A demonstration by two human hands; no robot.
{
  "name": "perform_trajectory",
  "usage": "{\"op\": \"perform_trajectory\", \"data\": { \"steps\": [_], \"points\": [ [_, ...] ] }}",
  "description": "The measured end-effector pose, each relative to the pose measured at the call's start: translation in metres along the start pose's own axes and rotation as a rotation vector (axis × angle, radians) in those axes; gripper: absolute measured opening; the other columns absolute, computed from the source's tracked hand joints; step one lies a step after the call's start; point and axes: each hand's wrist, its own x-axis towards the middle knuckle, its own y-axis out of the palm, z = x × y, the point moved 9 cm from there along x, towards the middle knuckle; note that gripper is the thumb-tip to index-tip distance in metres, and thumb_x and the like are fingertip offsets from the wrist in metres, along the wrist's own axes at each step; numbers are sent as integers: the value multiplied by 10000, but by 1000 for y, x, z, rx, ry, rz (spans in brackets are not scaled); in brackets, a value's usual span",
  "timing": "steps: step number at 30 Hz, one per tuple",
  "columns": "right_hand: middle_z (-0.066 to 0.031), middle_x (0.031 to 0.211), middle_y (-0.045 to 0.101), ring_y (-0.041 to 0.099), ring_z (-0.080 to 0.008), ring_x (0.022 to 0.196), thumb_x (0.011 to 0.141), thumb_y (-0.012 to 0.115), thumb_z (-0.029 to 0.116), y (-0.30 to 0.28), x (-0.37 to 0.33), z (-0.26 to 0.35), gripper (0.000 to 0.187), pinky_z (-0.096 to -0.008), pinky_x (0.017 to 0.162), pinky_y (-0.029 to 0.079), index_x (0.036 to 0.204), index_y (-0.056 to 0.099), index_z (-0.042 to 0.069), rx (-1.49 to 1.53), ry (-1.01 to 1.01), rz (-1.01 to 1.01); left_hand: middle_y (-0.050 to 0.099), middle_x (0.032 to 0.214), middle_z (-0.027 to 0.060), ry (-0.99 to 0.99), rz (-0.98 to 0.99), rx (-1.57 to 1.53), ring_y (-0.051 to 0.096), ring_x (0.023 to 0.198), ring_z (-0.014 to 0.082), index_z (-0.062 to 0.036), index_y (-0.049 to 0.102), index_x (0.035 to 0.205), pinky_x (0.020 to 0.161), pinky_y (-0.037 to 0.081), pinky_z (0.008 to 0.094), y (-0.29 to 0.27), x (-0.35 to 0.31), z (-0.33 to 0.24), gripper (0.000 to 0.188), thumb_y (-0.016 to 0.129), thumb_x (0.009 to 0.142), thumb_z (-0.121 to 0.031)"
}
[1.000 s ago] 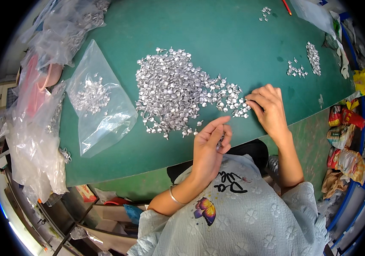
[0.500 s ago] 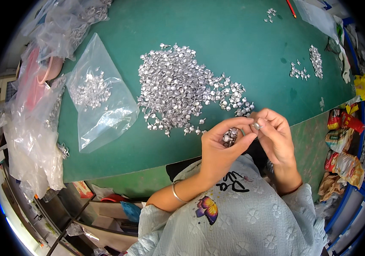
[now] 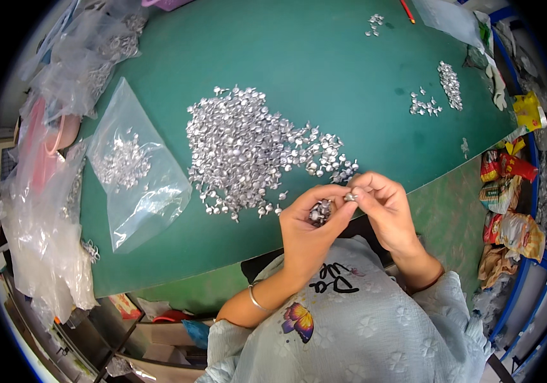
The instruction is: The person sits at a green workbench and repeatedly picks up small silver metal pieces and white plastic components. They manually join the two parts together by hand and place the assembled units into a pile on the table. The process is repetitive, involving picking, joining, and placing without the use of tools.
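Observation:
My left hand (image 3: pixel 311 223) is cupped round a cluster of small silver metal pieces (image 3: pixel 320 212) with round heads and short stems. Its thumb and forefinger reach toward the fingertips of my right hand (image 3: pixel 385 214). Those right fingertips pinch one small round-headed metal piece (image 3: pixel 350 197), and the hands meet there. Whether the left fingertips also grip that piece I cannot tell. Both hands are just off the table's near edge. Beyond them a large heap of the same pieces (image 3: pixel 238 150) lies on the green table (image 3: pixel 350 76), its right end trailing toward my right hand.
A clear plastic bag (image 3: pixel 139 214) holding more pieces lies left of the heap. Bulky plastic bags (image 3: pixel 43 236) and a pink container (image 3: pixel 66 133) crowd the left edge. Smaller groups of pieces (image 3: pixel 450 86) sit at the right. Colourful packets (image 3: pixel 519 233) hang beside a blue frame.
The view has shifted, so the table's contents appear lower and farther left. Both hands stay together; the pinched piece is turned differently and the fingertips are closer around it.

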Motion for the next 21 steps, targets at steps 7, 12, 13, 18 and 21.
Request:
{"op": "perform_trajectory", "data": {
  "steps": [7,12,13,18,21],
  "points": [
    [-39,754,606,513,-105,680,779,639,61,-123,19,75,83,-257,616,409,847,648,16,-1016,-438,-702,558,774,27,-257,-24,-318,333,514,22,16,596,1006,442,235,174,-7,-1,32,183,589,825,-9],
    [-66,772,609,517,-201,703,758,641,47,-147,34,99,69,-317,665,399,826,648,35,-1315,-600,-801,563,788,53,-271,-18,-314,326,515,24,19,586,1017,442,241,168,-6,1,38,183,578,844,-42],
    [-62,778,612,519,-210,719,754,645,51,-145,40,98,64,-322,675,390,817,648,42,-1380,-605,-783,564,792,55,-276,-20,-316,328,518,24,20,584,1018,443,243,168,-6,2,38,183,576,846,-42],
    [-39,789,619,522,-208,756,755,646,77,-145,50,91,26,-329,690,354,777,646,63,-1559,-596,-781,566,809,61,-290,-4,-321,336,530,24,27,580,1017,447,249,167,-3,6,43,179,566,851,-39],
    [-25,753,615,512,-168,744,777,643,103,-151,45,92,53,-291,684,363,782,640,50,-1337,-547,-753,567,810,64,-294,-8,-324,337,532,23,31,579,1015,447,250,168,-2,7,43,176,562,853,-37]
  ]
}}
